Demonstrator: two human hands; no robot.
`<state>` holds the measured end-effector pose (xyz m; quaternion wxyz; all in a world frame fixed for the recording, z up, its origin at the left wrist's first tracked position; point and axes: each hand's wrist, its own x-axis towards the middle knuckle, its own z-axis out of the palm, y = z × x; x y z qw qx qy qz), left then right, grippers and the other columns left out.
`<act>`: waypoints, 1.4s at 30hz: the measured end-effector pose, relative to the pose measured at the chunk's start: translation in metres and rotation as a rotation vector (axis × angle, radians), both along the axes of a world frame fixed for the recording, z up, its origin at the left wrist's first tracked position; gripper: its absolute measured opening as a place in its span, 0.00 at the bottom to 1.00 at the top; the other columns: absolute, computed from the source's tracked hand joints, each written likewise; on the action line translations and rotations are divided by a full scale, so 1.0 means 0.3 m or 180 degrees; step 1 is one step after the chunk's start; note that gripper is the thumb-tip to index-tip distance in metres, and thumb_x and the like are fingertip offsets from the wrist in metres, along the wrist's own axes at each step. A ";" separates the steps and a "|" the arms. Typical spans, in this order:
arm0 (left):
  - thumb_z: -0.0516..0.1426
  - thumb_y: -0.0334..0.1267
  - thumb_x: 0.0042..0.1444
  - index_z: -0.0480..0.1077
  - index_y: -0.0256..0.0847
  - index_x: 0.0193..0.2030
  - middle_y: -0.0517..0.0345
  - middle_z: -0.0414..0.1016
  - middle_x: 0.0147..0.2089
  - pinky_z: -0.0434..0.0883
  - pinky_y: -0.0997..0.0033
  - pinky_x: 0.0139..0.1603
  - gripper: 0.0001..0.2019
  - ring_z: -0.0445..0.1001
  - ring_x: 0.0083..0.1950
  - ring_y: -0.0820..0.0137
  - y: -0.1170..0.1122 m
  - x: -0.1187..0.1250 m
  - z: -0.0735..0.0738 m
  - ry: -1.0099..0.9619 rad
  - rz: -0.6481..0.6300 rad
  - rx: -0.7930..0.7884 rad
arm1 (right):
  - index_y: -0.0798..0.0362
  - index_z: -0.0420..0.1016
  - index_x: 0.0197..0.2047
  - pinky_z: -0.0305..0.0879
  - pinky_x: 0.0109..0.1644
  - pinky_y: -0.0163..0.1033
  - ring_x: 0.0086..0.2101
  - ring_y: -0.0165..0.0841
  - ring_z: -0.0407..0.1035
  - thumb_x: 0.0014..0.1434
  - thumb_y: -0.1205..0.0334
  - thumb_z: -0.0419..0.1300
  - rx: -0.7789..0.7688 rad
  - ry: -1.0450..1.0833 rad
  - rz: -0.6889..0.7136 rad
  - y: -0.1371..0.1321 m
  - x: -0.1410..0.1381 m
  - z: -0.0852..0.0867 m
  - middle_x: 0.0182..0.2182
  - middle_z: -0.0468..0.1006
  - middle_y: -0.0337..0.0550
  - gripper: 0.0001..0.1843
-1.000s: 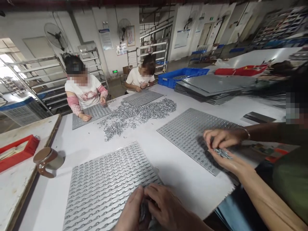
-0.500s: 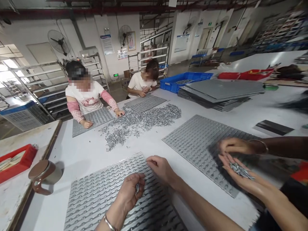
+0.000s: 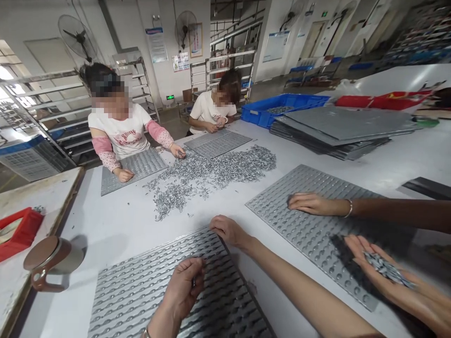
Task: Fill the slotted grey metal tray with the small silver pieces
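A grey plate [image 3: 141, 291] with rows of small hollows, many filled by shiny spindle-shaped metal pieces, lies in front of me. Over its middle, my left hand [image 3: 185, 286] is curled closed; a bit of metal shows between its fingers. My right hand [image 3: 229, 230] rests at the plate's far right corner, fingers bent and pressed together, their tips hidden. Beyond the plate spreads a loose heap of spindle-shaped metal pieces [image 3: 214, 171]. To the right, a co-worker's hand [image 3: 310, 203] touches another hollowed plate [image 3: 299, 225], and their other palm [image 3: 373, 277] holds several pieces.
Two co-workers sit across the white table [image 3: 116, 225] with similar plates. A brown-lidded mug [image 3: 66, 256] and red box [image 3: 26, 234] stand left. A stack of grey sheets [image 3: 345, 124] and blue crate [image 3: 253, 112] are at the back right.
The view has shifted slightly. My hands stay over the plate, the right at its far corner. The right-hand co-worker's hand has moved from their cupped palm onto their plate.
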<state>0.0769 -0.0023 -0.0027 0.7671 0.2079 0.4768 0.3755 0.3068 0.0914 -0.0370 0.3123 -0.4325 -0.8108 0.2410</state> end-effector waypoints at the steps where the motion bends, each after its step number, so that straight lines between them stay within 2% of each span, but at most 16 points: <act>1: 0.77 0.49 0.29 0.76 0.32 0.34 0.62 0.69 0.25 0.45 0.80 0.19 0.29 0.56 0.21 0.82 0.005 -0.001 0.000 0.0002 0.0056 -0.0035 | 0.47 0.84 0.44 0.68 0.54 0.41 0.47 0.37 0.73 0.67 0.68 0.52 0.0110 0.0002 0.0057 0.004 0.005 -0.015 0.44 0.81 0.51 0.18; 4: 0.78 0.44 0.27 0.78 0.31 0.39 0.54 0.76 0.30 0.50 0.81 0.21 0.31 0.61 0.23 0.81 0.016 0.002 0.005 -0.0006 0.0152 -0.0119 | 0.50 0.83 0.45 0.70 0.52 0.43 0.46 0.39 0.73 0.63 0.70 0.53 0.0381 0.0016 0.0195 0.019 0.015 -0.064 0.43 0.80 0.51 0.17; 7: 0.78 0.40 0.28 0.77 0.32 0.40 0.50 0.79 0.34 0.49 0.81 0.21 0.30 0.60 0.23 0.81 0.024 0.011 0.007 -0.0034 0.0175 -0.0066 | 0.52 0.82 0.44 0.72 0.50 0.44 0.44 0.39 0.74 0.60 0.72 0.53 0.0471 0.0111 0.0248 0.028 0.021 -0.089 0.43 0.80 0.51 0.17; 10: 0.78 0.40 0.30 0.75 0.34 0.35 0.51 0.79 0.35 0.46 0.80 0.20 0.26 0.58 0.22 0.82 0.032 0.022 0.004 -0.0099 0.0153 0.0053 | 0.53 0.81 0.47 0.73 0.47 0.42 0.43 0.37 0.75 0.62 0.69 0.53 0.0413 0.0359 0.0099 0.010 0.025 -0.059 0.45 0.80 0.51 0.17; 12: 0.78 0.42 0.30 0.73 0.34 0.32 0.53 0.77 0.32 0.45 0.80 0.19 0.25 0.58 0.22 0.82 0.037 0.034 0.002 -0.0122 0.0144 0.0102 | 0.53 0.79 0.49 0.73 0.45 0.41 0.42 0.37 0.75 0.65 0.64 0.53 0.0280 0.0561 -0.0258 -0.029 0.025 -0.012 0.44 0.80 0.51 0.15; 15: 0.78 0.44 0.26 0.72 0.34 0.29 0.59 0.72 0.27 0.44 0.81 0.19 0.27 0.58 0.22 0.82 0.043 0.064 0.005 -0.0145 0.0105 0.0135 | 0.52 0.80 0.42 0.71 0.40 0.39 0.36 0.36 0.74 0.65 0.57 0.56 -0.0236 0.0835 -0.0732 -0.127 0.003 0.062 0.36 0.81 0.46 0.12; 17: 0.78 0.44 0.25 0.72 0.34 0.28 0.63 0.67 0.23 0.44 0.80 0.19 0.27 0.57 0.21 0.82 0.043 0.092 0.010 -0.0135 0.0042 0.0202 | 0.52 0.79 0.37 0.68 0.35 0.37 0.30 0.33 0.72 0.64 0.54 0.58 -0.0819 0.1003 -0.0684 -0.201 -0.026 0.095 0.29 0.78 0.40 0.12; 20: 0.77 0.47 0.27 0.72 0.35 0.26 0.67 0.62 0.19 0.44 0.79 0.18 0.26 0.53 0.19 0.82 0.038 0.138 0.015 0.0007 0.0021 0.0386 | 0.53 0.76 0.35 0.65 0.28 0.34 0.25 0.30 0.66 0.64 0.50 0.57 -0.1475 0.1407 -0.0630 -0.289 -0.070 0.112 0.25 0.73 0.37 0.15; 23: 0.76 0.50 0.29 0.72 0.35 0.26 0.68 0.59 0.17 0.43 0.77 0.18 0.25 0.51 0.18 0.82 0.037 0.172 0.015 0.0147 0.0070 0.0565 | 0.54 0.75 0.36 0.65 0.27 0.34 0.26 0.30 0.66 0.63 0.47 0.57 -0.1643 0.1674 -0.0699 -0.319 -0.090 0.107 0.28 0.74 0.38 0.17; 26: 0.75 0.52 0.29 0.71 0.36 0.26 0.69 0.59 0.17 0.43 0.77 0.18 0.26 0.50 0.18 0.82 0.041 0.185 0.013 0.0207 0.0212 0.0623 | 0.54 0.77 0.36 0.67 0.35 0.35 0.32 0.33 0.70 0.62 0.50 0.58 -0.1376 0.1513 -0.0785 -0.284 -0.085 0.092 0.31 0.77 0.40 0.15; 28: 0.75 0.52 0.29 0.70 0.37 0.26 0.67 0.62 0.19 0.43 0.77 0.18 0.27 0.50 0.18 0.82 0.043 0.183 0.013 0.0199 0.0294 0.0573 | 0.54 0.77 0.33 0.67 0.38 0.36 0.34 0.34 0.72 0.61 0.54 0.57 -0.1184 0.1159 -0.1029 -0.231 -0.076 0.078 0.30 0.79 0.41 0.13; 31: 0.75 0.52 0.30 0.70 0.36 0.28 0.61 0.69 0.24 0.44 0.78 0.18 0.27 0.54 0.20 0.81 0.035 0.166 0.011 0.0148 0.0332 0.0391 | 0.53 0.77 0.31 0.66 0.38 0.36 0.32 0.34 0.72 0.58 0.61 0.57 -0.1092 0.0537 -0.1450 -0.137 -0.068 0.048 0.29 0.80 0.41 0.09; 34: 0.75 0.49 0.31 0.72 0.35 0.31 0.60 0.70 0.26 0.44 0.78 0.19 0.26 0.56 0.21 0.81 0.014 0.141 0.005 0.0105 0.0203 0.0132 | 0.52 0.77 0.28 0.64 0.36 0.35 0.31 0.34 0.72 0.55 0.64 0.58 -0.1126 0.0284 -0.1570 -0.068 -0.070 0.018 0.26 0.80 0.41 0.08; 39: 0.74 0.45 0.34 0.73 0.35 0.33 0.61 0.69 0.26 0.44 0.78 0.20 0.23 0.56 0.21 0.81 -0.014 0.109 -0.005 0.0106 0.0135 -0.0065 | 0.52 0.75 0.26 0.60 0.35 0.35 0.30 0.33 0.72 0.54 0.66 0.60 -0.1222 0.0059 -0.1638 -0.028 -0.077 -0.019 0.26 0.81 0.40 0.06; 42: 0.72 0.42 0.37 0.73 0.35 0.32 0.61 0.69 0.26 0.45 0.78 0.21 0.19 0.56 0.22 0.80 -0.020 0.106 -0.001 0.0068 0.0141 -0.0061 | 0.52 0.75 0.31 0.60 0.35 0.34 0.31 0.33 0.71 0.52 0.68 0.61 -0.1215 0.0011 -0.1699 -0.017 -0.070 -0.031 0.28 0.80 0.40 0.02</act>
